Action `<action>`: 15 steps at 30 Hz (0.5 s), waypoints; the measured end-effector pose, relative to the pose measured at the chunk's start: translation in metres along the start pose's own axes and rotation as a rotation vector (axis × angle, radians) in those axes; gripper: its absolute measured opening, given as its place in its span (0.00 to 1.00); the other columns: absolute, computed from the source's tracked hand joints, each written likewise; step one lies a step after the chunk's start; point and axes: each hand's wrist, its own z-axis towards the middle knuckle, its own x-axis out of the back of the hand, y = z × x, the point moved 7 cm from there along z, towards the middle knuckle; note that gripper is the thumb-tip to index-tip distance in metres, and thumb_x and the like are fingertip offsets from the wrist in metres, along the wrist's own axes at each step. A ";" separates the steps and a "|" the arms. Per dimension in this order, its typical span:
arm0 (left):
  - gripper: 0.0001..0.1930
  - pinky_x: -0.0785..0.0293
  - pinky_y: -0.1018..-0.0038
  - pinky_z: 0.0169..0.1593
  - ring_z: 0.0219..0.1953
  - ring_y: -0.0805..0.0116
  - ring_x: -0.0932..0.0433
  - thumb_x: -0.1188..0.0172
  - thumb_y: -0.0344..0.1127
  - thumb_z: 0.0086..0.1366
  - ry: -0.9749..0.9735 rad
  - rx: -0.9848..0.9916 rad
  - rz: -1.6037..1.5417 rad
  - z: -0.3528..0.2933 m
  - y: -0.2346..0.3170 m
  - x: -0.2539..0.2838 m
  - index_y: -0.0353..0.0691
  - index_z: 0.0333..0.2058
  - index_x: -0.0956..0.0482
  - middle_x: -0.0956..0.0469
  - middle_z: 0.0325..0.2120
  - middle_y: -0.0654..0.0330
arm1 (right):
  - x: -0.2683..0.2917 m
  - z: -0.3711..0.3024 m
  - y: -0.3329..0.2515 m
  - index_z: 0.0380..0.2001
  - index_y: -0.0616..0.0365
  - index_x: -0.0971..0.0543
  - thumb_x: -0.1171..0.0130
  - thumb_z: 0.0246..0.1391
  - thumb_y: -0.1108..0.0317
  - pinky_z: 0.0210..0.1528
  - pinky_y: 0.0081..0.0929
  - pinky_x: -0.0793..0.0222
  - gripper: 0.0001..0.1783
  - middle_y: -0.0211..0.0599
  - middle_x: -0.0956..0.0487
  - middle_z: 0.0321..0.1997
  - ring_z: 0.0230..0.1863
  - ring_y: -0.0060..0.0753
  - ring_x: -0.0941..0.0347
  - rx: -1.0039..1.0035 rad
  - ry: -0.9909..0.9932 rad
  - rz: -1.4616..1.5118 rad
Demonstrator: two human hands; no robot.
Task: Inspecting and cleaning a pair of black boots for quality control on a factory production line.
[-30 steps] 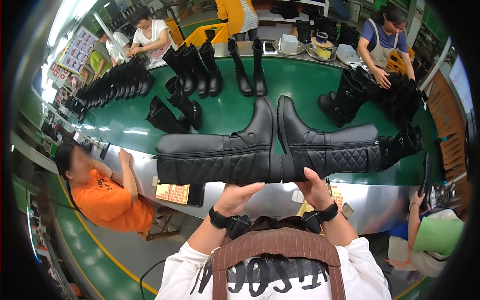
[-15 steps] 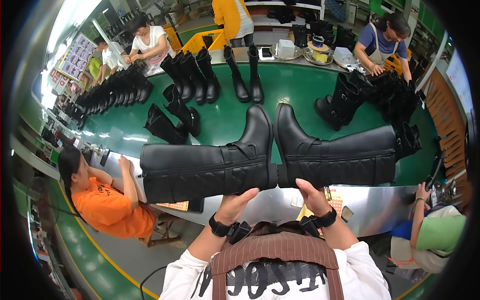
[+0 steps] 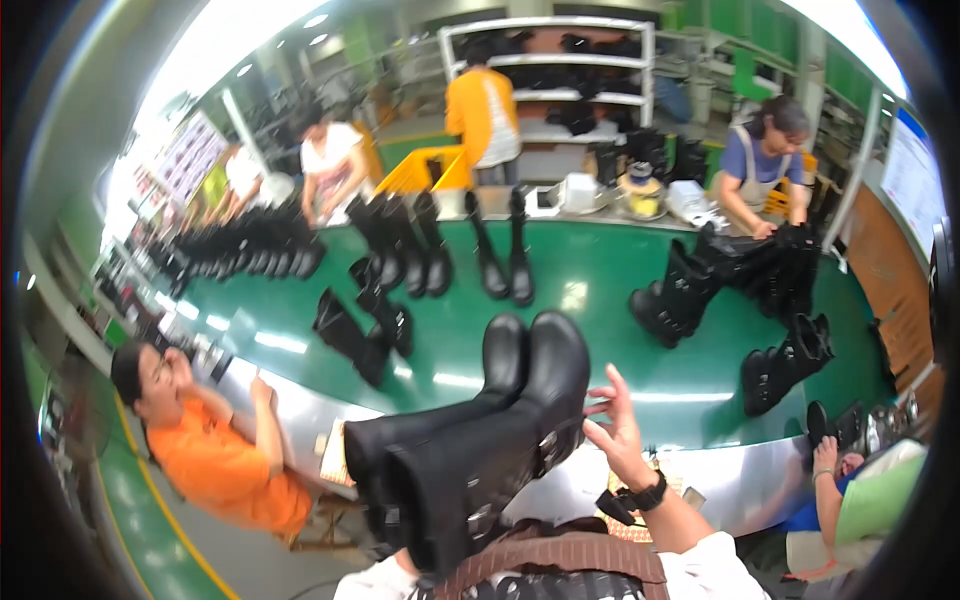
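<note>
Two tall black boots, a nearer boot [image 3: 555,375] and a farther boot [image 3: 503,360], lie side by side in the air before me. Their toes point away and up to the right, their shaft openings to the lower left. My left forearm [image 3: 404,562] runs in beneath the shafts and bears the pair; the boots hide my left hand and its fingers. Just right of the nearer boot, my right hand [image 3: 622,440] is open, fingers spread, holding nothing. A dark band [image 3: 640,495] circles its wrist. Buckled straps show on the nearer boot.
On the green table [image 3: 600,400] stand a boot pair [image 3: 505,255], a long row of boots [image 3: 250,245] and a boot cluster [image 3: 690,290]. A person in orange [image 3: 215,450] sits left; a person in green [image 3: 880,500] is right. Others work beyond.
The boots, earlier held out sole to sole in both hands, now lie together toward the left. My right hand has let go and opened. The view has tilted up.
</note>
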 end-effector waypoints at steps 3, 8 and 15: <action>0.27 0.35 0.74 0.56 0.51 0.66 0.30 0.47 0.46 0.66 -0.125 -0.145 0.158 0.004 0.030 0.002 0.38 0.59 0.37 0.31 0.52 0.57 | -0.006 0.017 0.014 0.69 0.61 0.51 0.43 0.61 0.56 0.68 0.29 0.47 0.42 0.42 0.43 0.69 0.67 0.32 0.44 -0.080 -0.056 0.148; 0.31 0.34 0.72 0.56 0.52 0.64 0.30 0.45 0.41 0.64 -0.312 -0.494 0.450 0.001 0.081 0.003 0.40 0.63 0.43 0.33 0.53 0.56 | -0.014 0.011 0.051 0.68 0.60 0.46 0.49 0.63 0.47 0.66 0.26 0.45 0.39 0.36 0.36 0.65 0.64 0.27 0.40 -0.336 -0.056 0.440; 0.38 0.33 0.69 0.55 0.52 0.61 0.31 0.44 0.33 0.61 -0.344 -0.651 0.359 -0.002 0.122 0.002 0.43 0.68 0.52 0.37 0.55 0.55 | -0.011 0.012 0.070 0.62 0.59 0.36 0.56 0.64 0.40 0.63 0.28 0.39 0.36 0.33 0.32 0.63 0.60 0.27 0.35 -0.472 -0.045 0.904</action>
